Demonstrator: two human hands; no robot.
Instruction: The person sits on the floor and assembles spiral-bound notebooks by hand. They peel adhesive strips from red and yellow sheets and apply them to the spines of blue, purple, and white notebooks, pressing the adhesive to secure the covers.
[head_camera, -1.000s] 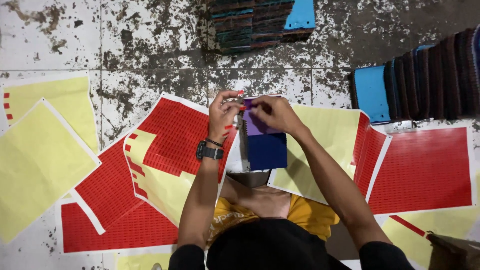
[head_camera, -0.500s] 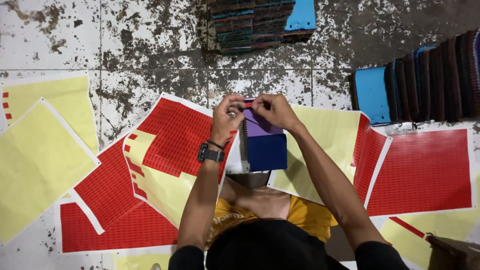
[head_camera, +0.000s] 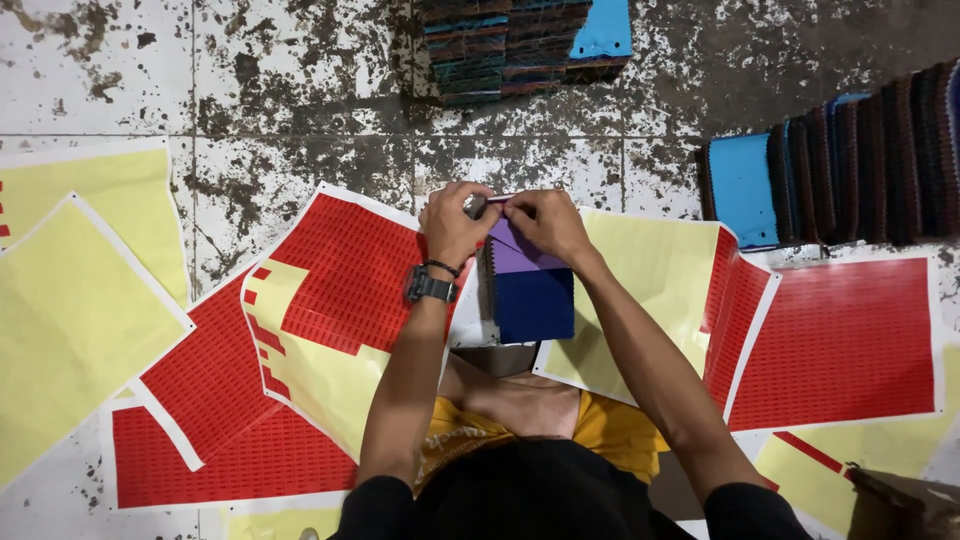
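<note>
A small swatch booklet (head_camera: 532, 290) with a purple upper part and a dark blue lower part rests in front of me. My left hand (head_camera: 452, 222), with a black watch on its wrist, and my right hand (head_camera: 545, 220) meet at the booklet's top edge. Both pinch something small and red there; it is too small to tell what. Red sticker sheets (head_camera: 340, 260) with yellow backing showing where stickers are gone lie under and around my arms.
Yellow backing sheets (head_camera: 80, 300) lie at the left. More red sheets (head_camera: 845, 340) spread to the right. A stack of dark booklets with a blue cover (head_camera: 520, 40) sits at the top, and a row of booklets (head_camera: 830, 165) stands at the upper right on the stained tile floor.
Both hands have shifted slightly over the booklet's top edge, fingers drawn closer together. The booklet and sheets stay where they were.
</note>
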